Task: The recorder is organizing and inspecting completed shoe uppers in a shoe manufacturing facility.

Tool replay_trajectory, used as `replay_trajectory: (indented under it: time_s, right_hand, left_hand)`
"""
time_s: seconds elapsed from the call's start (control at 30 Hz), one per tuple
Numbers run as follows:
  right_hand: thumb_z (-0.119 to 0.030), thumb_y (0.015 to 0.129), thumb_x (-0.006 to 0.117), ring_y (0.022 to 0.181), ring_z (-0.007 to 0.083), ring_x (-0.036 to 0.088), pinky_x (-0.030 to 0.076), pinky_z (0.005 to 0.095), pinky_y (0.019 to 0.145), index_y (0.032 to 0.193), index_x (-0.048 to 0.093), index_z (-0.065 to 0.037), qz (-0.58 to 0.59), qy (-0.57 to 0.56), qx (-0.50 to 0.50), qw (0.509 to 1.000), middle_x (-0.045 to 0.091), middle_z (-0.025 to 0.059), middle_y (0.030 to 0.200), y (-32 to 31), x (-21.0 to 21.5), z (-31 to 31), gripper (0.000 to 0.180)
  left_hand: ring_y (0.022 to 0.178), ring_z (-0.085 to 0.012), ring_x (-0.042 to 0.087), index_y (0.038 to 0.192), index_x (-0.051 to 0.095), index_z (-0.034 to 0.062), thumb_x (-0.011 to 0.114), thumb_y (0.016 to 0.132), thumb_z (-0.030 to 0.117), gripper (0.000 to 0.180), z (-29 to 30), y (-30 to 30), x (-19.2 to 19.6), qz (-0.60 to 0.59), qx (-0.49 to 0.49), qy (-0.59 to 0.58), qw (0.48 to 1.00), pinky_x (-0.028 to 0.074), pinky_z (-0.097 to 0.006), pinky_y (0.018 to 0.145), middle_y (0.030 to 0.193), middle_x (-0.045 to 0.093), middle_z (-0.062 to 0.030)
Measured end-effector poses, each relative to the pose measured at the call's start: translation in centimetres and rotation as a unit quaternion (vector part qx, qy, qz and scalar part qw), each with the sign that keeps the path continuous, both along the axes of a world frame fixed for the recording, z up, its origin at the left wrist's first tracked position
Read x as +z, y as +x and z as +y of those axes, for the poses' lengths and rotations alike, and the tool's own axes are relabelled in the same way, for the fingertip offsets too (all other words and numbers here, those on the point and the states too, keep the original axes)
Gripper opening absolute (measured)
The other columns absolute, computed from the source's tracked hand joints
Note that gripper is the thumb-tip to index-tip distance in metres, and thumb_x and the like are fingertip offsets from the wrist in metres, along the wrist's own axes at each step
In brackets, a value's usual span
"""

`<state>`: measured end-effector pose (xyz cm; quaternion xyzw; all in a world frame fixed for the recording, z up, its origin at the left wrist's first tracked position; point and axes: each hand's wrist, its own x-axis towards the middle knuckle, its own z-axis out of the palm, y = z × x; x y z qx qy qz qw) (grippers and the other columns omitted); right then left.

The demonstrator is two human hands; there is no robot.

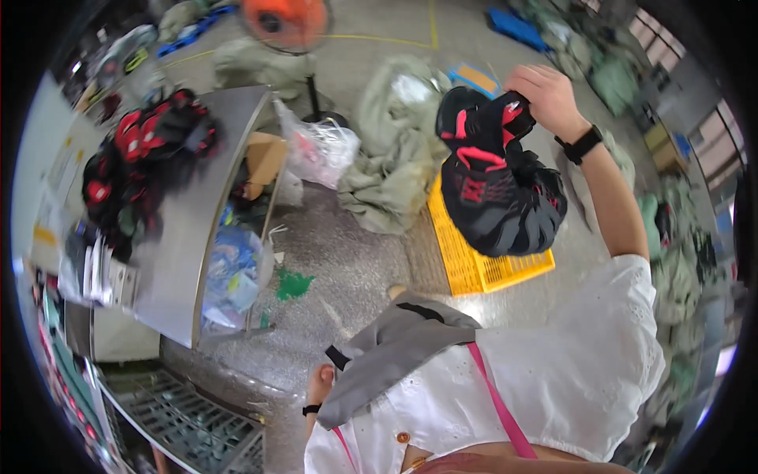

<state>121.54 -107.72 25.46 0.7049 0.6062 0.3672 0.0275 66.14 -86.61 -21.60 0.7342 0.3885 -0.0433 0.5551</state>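
My right hand (543, 99) is reached far out to the right, its fingers closed on a black shoe upper (512, 112) with pink-red lining. Below it, a heap of black and grey shoe uppers (505, 201) with similar pink-red trim rests on a yellow plastic crate (462, 272). My left hand (320, 384) is low beside my body, fingers curled, next to the edge of a grey apron (403, 340) with black patches. Whether anything is inside those left fingers is hidden.
To the left stands a metal-topped table (185, 213) carrying red and black shoe uppers (150, 150). Beyond are green-grey sacks (387, 158), a clear plastic bag (320, 150) and an orange fan (288, 24). A metal rack (197, 419) is at lower left; more sacks line the right.
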Motion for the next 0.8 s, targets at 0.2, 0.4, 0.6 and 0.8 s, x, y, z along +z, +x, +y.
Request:
replay_trajectory:
  time_s: [0.2, 0.4, 0.6, 0.8]
  right_hand:
    - [-0.005, 0.066, 0.058, 0.075, 0.0292, 0.062, 0.047, 0.0424, 0.072, 0.074, 0.061, -0.003, -0.002, 0.065, 0.282, 0.957, 0.064, 0.0155, 0.08, -21.5, 4.9, 5.8, 0.009]
    - [-0.019, 0.075, 0.056, 0.068, 0.0285, 0.056, 0.044, 0.0425, 0.068, 0.081, 0.056, -0.009, 0.033, 0.207, 0.46, 0.863, 0.063, 0.011, 0.081, -28.3, 3.4, 6.5, 0.011]
    - [-0.017, 0.073, 0.059, 0.051, 0.0146, 0.045, 0.035, 0.0272, 0.051, 0.082, 0.062, -0.012, 0.14, 0.081, 0.653, 0.739, 0.064, 0.0042, 0.084, -34.9, 3.3, 18.2, 0.011]
    - [-0.013, 0.065, 0.061, 0.056, 0.0121, 0.047, 0.036, 0.0247, 0.052, 0.083, 0.065, -0.01, 0.185, 0.026, 0.784, 0.592, 0.066, 0.0044, 0.087, -42.9, 1.3, 30.7, 0.019]
  left_hand:
    - [0.129, -0.0354, 0.022, 0.123, 0.043, 0.0064, 0.063, 0.072, 0.011, 0.055, 1.9, 1.0, 13.0, -0.207, 0.003, 0.255, 0.944, 0.025, -0.044, 0.102, 0.136, 0.035, -0.012]
    - [0.134, -0.032, 0.013, 0.127, 0.038, 0.0066, 0.066, 0.073, 0.025, 0.064, 3.5, -0.5, 28.0, -0.198, -0.026, 0.467, 0.862, 0.021, -0.049, 0.102, 0.142, 0.024, -0.0111]
    - [0.127, -0.038, 0.023, 0.118, 0.05, 0.0094, 0.063, 0.073, 0.036, 0.054, 2.7, -11.6, 28.8, 0.029, 0.077, 0.531, 0.843, 0.021, -0.051, 0.098, 0.13, 0.041, -0.0136]
    - [0.119, -0.0367, 0.035, 0.117, 0.053, 0.0241, 0.059, 0.075, 0.022, 0.042, 2.3, -20.8, 30.1, 0.058, 0.148, 0.454, 0.877, 0.026, -0.056, 0.091, 0.117, 0.052, -0.0107]
